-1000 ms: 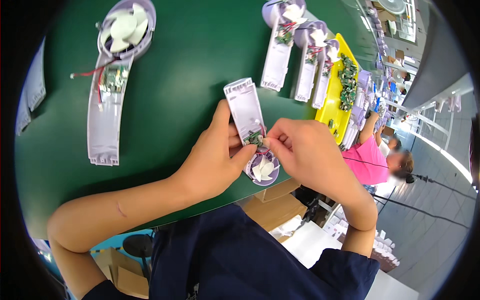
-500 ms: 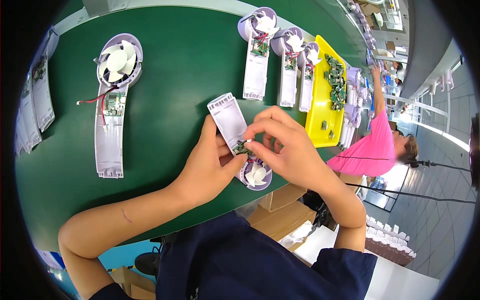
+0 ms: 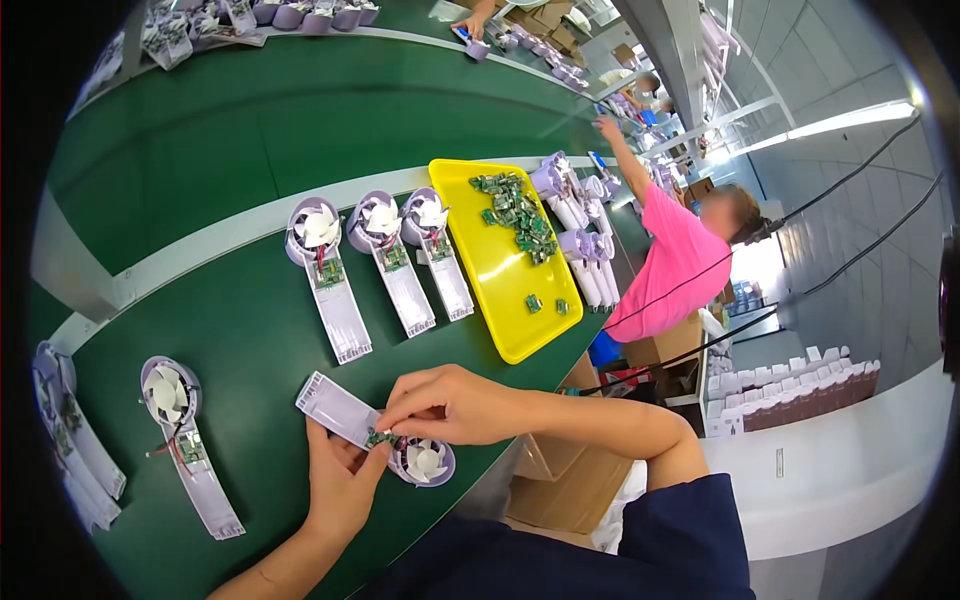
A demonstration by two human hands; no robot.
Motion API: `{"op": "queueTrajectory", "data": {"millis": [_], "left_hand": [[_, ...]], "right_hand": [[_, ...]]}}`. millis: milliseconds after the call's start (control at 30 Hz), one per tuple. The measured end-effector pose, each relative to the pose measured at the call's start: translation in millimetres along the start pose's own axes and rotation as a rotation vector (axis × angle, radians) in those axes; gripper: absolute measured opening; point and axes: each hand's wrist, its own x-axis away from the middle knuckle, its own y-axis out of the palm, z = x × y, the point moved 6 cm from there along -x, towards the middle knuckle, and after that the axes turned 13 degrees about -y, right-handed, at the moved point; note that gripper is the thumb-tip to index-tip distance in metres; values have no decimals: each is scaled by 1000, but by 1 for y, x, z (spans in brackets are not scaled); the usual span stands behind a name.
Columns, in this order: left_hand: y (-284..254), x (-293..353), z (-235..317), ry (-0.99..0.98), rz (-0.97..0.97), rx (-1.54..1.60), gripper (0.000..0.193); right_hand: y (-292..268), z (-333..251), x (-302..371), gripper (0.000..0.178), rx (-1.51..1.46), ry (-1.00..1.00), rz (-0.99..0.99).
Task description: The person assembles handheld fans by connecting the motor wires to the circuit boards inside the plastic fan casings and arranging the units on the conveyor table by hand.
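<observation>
Near the table's front edge lies a pale lilac fan housing [image 3: 337, 407] with a white fan [image 3: 424, 461] in its round end. A small green circuit board [image 3: 377, 437] sits by the fan, partly covered by fingers. My left hand [image 3: 338, 475] grips the housing from its near side, thumb beside the board. Over the board, my right hand [image 3: 445, 405] pinches a tiny white piece, apparently a wire connector; its far side is hidden by the fingers. Another housing with fan, board and loose red and black wires [image 3: 190, 448] lies to the left.
Three fan housings [image 3: 343, 315] lie beyond my hands. Beside them is a yellow tray [image 3: 487, 300] of circuit boards [image 3: 520, 215]. More housings [image 3: 80, 440] lie at far left, others [image 3: 590, 262] right of the tray. A person in pink [image 3: 672, 255] works at right.
The view has swung right and up, so the table things appear shifted left and lower. Both hands stay at the same housing, my right fingers still pinching near the board.
</observation>
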Motion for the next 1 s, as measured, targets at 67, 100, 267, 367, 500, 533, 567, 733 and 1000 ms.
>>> {"op": "queueTrajectory", "data": {"millis": [67,100,267,367,500,533,567,733,1000], "left_hand": [[0,-1,0,-5,-9,-13,86],[0,-1,-1,4,-8,-7,86],[0,-1,1,15,-20,-15,85],[0,-1,2,38,-2,-11,84],[0,-2,3,19,-12,-35,85],[1,-2,5,25,-18,-22,85],[2,-3,6,32,-16,-24,85],[0,-1,2,33,-32,-22,89],[0,-3,-5,121,-55,25,86]], "right_hand": [[0,-1,2,24,-5,1,2],[-1,-1,3,24,-28,107,32],[-8,2,5,20,-66,364,71],[-7,5,5,22,-37,327,40],[-5,10,9,20,-161,338,116],[-3,11,9,20,-159,333,114],[-2,10,9,19,-156,322,126],[2,10,10,17,-146,337,77],[11,18,12,9,-280,150,88]]}}
